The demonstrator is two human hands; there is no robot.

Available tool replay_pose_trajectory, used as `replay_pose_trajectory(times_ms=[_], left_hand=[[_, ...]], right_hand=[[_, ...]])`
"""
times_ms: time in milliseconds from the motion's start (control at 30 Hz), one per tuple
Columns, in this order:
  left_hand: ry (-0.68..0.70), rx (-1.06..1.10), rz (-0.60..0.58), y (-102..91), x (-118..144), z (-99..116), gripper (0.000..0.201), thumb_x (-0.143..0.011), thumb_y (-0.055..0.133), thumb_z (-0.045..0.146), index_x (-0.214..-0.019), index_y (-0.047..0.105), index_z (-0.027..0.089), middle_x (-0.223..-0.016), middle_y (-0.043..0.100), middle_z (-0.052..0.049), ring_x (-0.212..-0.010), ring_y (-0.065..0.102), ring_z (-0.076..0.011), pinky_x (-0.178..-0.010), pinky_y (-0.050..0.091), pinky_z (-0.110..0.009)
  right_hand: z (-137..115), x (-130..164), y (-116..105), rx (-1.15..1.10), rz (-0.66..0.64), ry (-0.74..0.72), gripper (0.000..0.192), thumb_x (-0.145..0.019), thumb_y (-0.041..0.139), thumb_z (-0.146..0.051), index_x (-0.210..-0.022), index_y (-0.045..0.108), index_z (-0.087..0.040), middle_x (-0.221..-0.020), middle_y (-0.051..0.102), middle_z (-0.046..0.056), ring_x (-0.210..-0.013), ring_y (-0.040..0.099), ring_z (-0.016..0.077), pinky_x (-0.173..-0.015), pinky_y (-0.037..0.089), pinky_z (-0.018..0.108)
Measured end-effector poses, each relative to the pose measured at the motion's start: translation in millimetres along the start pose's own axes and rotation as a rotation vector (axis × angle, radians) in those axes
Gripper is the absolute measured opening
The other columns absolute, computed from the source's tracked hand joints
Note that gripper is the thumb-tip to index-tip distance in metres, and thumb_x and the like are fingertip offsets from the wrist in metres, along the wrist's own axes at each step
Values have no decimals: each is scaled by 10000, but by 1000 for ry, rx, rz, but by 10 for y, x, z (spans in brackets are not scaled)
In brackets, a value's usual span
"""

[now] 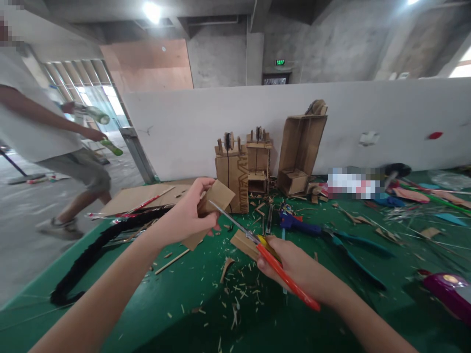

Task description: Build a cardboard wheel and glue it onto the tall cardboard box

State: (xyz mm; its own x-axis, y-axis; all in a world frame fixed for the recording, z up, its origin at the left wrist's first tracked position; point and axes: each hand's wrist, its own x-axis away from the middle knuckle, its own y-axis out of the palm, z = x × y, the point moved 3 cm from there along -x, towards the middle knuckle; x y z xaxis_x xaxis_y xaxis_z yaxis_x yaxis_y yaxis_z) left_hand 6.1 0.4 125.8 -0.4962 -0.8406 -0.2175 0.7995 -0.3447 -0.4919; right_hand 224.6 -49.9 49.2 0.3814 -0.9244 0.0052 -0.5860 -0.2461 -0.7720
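My left hand (195,211) holds a small folded piece of brown cardboard (221,195) above the table, its fingers closed around the lower edge. In my right hand (290,267) is a pair of scissors (283,274) with red and yellow handles. The narrow metal blades point up and left, with the tip at the cardboard's face or edge; whether they are cutting into it I cannot tell. Below the blades lies another cardboard strip (245,244), partly behind the scissors and my right hand. Cardboard scraps and shavings surround both hands.
Cardboard structures with spools (231,181) and a tall open cardboard box (301,152) stand against the white partition. A blue glue gun (300,223), teal-handled pliers (360,255) and a purple object (447,294) lie rightward. A black fuzzy strip (99,250) lies left. A person (55,122) walks past carrying bottles.
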Motion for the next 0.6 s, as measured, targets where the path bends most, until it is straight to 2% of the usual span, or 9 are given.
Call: replay_pose_trajectory(times_ms=[100, 500, 600], left_hand=[[17, -10, -2, 8, 2, 6, 426, -826, 552, 202, -1180, 325, 261, -1008, 536, -35, -681, 656, -145, -553, 571, -263], [6, -7, -20, 59, 12, 4, 417, -828, 541, 180, -1170, 320, 268, -879, 551, -3, -674, 655, -167, -547, 575, -282], [5, -19, -20, 51, 19, 11, 456, -837, 548, 219, -1223, 308, 270, -950, 572, -28, -705, 664, -174, -571, 577, -290]], right_hand=[[-13, 1, 2, 16, 6, -6, 379, -853, 460, -579, -793, 464, -204, -823, 544, 38, -650, 505, 148, -582, 390, 282], [-28, -17, -35, 98, 31, 38, 400, -834, 463, -601, -769, 477, -206, -795, 568, 37, -632, 498, 153, -549, 344, 271], [-36, -30, -35, 151, 46, 71, 424, -809, 482, -622, -735, 468, -205, -754, 565, 39, -609, 489, 156, -530, 323, 272]])
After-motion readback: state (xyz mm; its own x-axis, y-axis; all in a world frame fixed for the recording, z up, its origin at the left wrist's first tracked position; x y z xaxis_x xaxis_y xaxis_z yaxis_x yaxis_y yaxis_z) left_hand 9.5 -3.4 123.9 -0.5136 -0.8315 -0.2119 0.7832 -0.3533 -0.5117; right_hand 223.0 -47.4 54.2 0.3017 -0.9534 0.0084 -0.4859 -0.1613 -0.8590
